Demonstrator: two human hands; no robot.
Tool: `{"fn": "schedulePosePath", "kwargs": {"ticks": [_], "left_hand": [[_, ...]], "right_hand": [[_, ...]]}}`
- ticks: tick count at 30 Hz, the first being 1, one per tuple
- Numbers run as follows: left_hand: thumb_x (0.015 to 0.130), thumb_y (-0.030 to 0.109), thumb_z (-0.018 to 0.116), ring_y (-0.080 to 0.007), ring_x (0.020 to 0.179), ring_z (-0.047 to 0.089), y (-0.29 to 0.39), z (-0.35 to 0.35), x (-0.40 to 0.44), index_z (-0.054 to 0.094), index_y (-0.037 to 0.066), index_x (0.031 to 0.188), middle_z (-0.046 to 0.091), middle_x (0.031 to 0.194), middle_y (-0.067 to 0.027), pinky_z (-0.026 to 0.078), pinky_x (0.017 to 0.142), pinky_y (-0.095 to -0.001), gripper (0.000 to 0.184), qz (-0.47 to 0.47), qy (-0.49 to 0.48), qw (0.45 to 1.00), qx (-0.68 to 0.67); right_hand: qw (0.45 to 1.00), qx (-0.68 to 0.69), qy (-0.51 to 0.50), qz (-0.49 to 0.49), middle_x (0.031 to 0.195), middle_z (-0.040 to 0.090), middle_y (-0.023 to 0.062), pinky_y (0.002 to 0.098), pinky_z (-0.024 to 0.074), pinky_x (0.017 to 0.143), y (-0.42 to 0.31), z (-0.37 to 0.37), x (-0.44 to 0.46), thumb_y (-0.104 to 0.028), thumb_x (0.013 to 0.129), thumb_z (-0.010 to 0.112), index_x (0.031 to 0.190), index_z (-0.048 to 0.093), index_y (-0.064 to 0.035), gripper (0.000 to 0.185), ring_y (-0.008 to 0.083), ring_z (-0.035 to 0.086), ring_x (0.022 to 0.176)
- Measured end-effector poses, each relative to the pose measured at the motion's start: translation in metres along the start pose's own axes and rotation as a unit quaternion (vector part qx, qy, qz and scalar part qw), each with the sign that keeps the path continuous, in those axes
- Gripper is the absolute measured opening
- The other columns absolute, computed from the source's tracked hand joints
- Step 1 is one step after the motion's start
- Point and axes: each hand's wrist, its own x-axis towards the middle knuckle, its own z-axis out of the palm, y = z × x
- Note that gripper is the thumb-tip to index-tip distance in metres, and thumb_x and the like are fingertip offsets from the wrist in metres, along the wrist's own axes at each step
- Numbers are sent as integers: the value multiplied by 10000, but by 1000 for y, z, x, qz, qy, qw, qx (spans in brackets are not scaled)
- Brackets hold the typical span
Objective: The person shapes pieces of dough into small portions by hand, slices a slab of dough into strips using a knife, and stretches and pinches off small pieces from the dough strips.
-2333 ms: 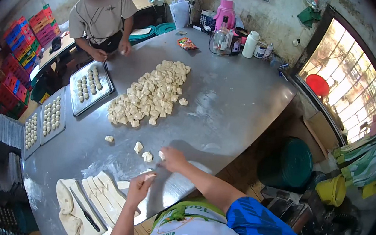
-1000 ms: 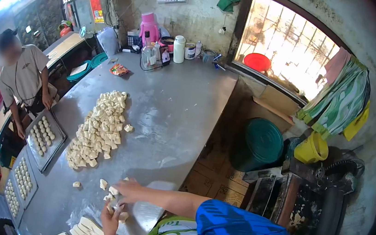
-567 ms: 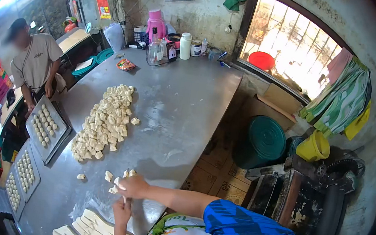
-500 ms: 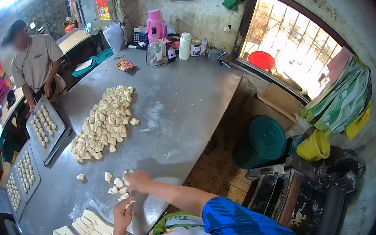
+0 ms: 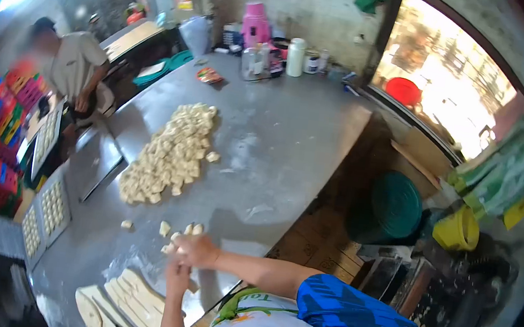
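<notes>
My right hand (image 5: 199, 251) is curled, palm down, over a small cluster of cut dough pieces (image 5: 194, 228) on the metal table. Just below it, my left hand (image 5: 177, 275) is closed and close against the right one; what lies between the fingers is hidden. A large heap of dough pieces (image 5: 169, 153) lies farther up the table, with one loose dough piece (image 5: 127, 224) to the left of my hands. Long strips of dough (image 5: 133, 300) lie beside my left forearm.
Trays of round dough balls (image 5: 53, 207) sit at the table's left edge. A co-worker (image 5: 79, 68) there holds a tilted tray (image 5: 47, 136). Bottles and a pink container (image 5: 255, 27) stand at the back. A green drum (image 5: 395, 204) and machinery are right of the table.
My hands have come together, the left rising toward the right over the dough cluster. The co-worker has moved a tray of dough balls off the stack, leftward. The view has shifted.
</notes>
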Motion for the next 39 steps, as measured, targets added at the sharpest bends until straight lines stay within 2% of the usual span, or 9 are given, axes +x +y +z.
{"fn": "schedulePosePath", "kwargs": {"ticks": [4,9,12,16,22,26,32,37,39], "left_hand": [[870,47,594,-149,564,507,-15,-16,-13,719,27,878,601,644,-42,412,532,-320,126,89,-67,977,180],[795,-21,593,-198,700,596,-39,-21,1,684,39,1193,700,823,-95,476,645,-294,413,88,69,987,-119],[805,0,574,-212,785,609,-24,-31,17,655,32,1227,707,907,-114,490,707,-299,431,348,129,921,122],[831,28,552,-218,784,603,-58,-46,28,672,26,1165,700,889,-114,492,718,-324,355,14,-42,995,-93],[850,20,536,-206,746,587,-1,-35,5,678,26,1092,687,862,-97,487,711,-337,280,60,-187,939,284],[836,2,562,-229,708,577,2,-30,-1,685,30,1082,688,854,-98,483,686,-340,276,71,-38,994,-74],[858,22,591,-210,676,557,-7,-16,25,693,36,1057,675,821,-78,470,655,-314,224,356,197,902,145],[849,19,603,-217,657,552,-5,-33,26,696,37,1048,674,818,-80,470,644,-306,220,109,4,994,11],[825,6,603,-210,667,554,10,-25,13,697,32,1047,675,816,-83,471,650,-305,242,58,-67,983,164]], "right_hand": [[962,-177,-165,126,872,707,132,513,483,645,44,6,-1,-447,882,597,953,638,-121,336,376,655,724],[992,-28,-120,29,985,685,149,451,499,754,-2,-7,-9,-277,840,699,1034,635,-67,293,344,654,883],[985,65,-157,-42,997,677,152,428,500,764,-32,-13,2,-247,833,709,1055,631,-55,303,337,647,895],[994,83,-53,-40,985,679,142,405,505,758,-35,-2,9,-284,837,697,1138,634,-71,374,341,646,884],[950,-198,-156,184,934,685,129,390,496,721,2,-12,20,-302,845,680,1166,634,-70,398,326,640,817],[991,-127,22,27,896,681,143,400,481,684,30,3,6,-291,863,658,1097,635,-57,332,324,634,770],[976,92,-190,-51,964,681,138,420,478,692,-20,-23,8,-316,872,646,1106,636,-57,349,326,646,843],[993,70,-35,-83,969,677,137,414,480,698,-26,-21,23,-290,875,649,1132,642,-72,338,315,644,852],[992,-56,-107,31,966,673,129,403,480,698,-15,-20,26,-272,868,668,1130,643,-75,329,311,637,832]]}}
